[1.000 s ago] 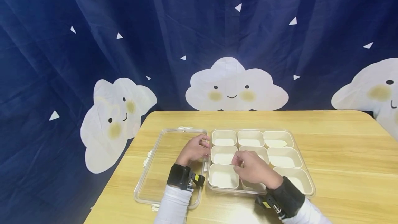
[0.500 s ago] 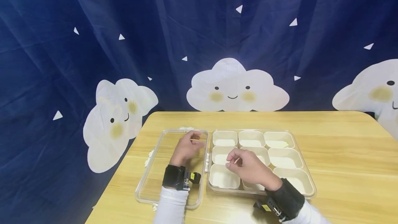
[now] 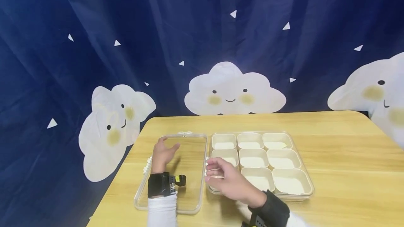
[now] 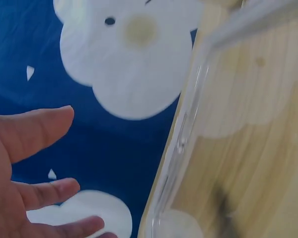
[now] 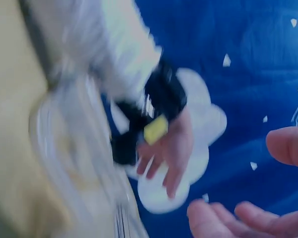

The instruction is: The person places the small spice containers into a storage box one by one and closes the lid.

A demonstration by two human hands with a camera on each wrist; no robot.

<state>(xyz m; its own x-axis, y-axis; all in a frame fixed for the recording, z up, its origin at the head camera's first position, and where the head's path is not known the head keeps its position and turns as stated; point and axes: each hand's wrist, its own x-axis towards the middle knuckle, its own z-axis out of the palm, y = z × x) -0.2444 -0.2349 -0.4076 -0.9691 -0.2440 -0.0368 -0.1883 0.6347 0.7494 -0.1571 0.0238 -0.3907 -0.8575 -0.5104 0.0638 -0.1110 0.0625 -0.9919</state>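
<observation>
A clear lid [image 3: 189,174] with white clips lies flat on the table, to the left of a clear box [image 3: 305,171]. Rows of cream-coloured cups [image 3: 253,157] fill the box. My left hand [image 3: 162,156] is over the lid's left side, fingers and thumb spread, holding nothing. In the left wrist view its fingers [image 4: 47,191] are apart, and the lid's edge [image 4: 176,148] runs beside them. My right hand [image 3: 228,181] hovers above the front left cups and partly hides them. Its fingers [image 5: 206,218] are loosely bent and grip nothing.
A small pale yellow piece [image 3: 284,146] sits in the back right cup. Behind the wooden table [image 3: 341,171] hangs a dark blue curtain [image 3: 202,27] with white clouds. Black straps with small cameras are on both wrists.
My left hand has moved left from the lid's right edge and spread its fingers. My right hand has come left across the box toward the lid, and its fingers have loosened.
</observation>
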